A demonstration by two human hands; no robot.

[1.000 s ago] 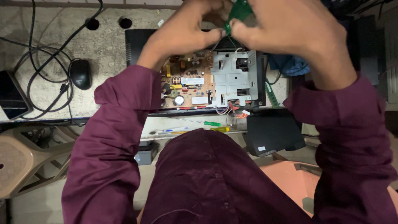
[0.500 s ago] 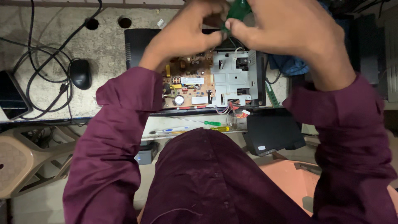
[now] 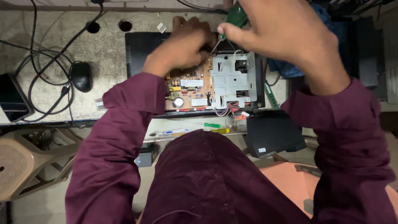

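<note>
An opened black device (image 3: 141, 49) lies on the bench, showing a tan circuit board (image 3: 190, 89) and a grey metal plate (image 3: 232, 79). My right hand (image 3: 282, 37) grips a green-handled screwdriver (image 3: 236, 16), its thin shaft angled down toward the upper edge of the circuit board. My left hand (image 3: 182, 43) rests curled on the device's top, just left of the screwdriver tip, fingers pressed on the board's upper corner. What lies under those fingers is hidden.
A black mouse (image 3: 81, 76) and looping cables (image 3: 37, 66) lie on the worn bench at left. A dark phone (image 3: 12, 97) sits at the far left edge. Small screwdrivers (image 3: 215, 125) lie on a lower shelf. A black box (image 3: 271, 135) and a tan stool (image 3: 25, 161) stand below.
Both hands have shifted slightly downward in view, and the screwdriver shaft now shows pointing at the board's upper edge.
</note>
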